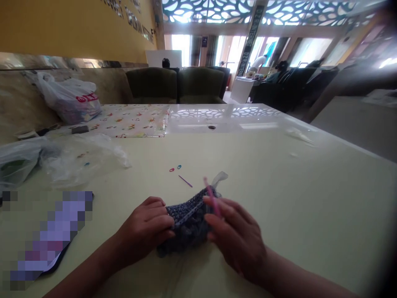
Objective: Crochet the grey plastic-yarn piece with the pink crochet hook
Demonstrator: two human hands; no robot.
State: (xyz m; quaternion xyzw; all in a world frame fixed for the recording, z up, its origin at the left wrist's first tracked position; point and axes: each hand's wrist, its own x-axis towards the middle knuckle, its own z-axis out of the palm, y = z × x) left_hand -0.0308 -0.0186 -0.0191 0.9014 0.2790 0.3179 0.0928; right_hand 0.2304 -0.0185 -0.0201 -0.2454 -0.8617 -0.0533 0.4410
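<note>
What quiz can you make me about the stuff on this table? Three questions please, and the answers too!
1. Pick one. The stick in the person's right grip is: A) green, B) pink, C) yellow.
2. True or false: the left grip is touching the dark stitched piece.
3. Fill in the gap: just beyond the slim purple tool lie two small rings, a reddish ring and a ____ one.

Key: 1. B. 2. True. 3. Blue, the blue ring.
</note>
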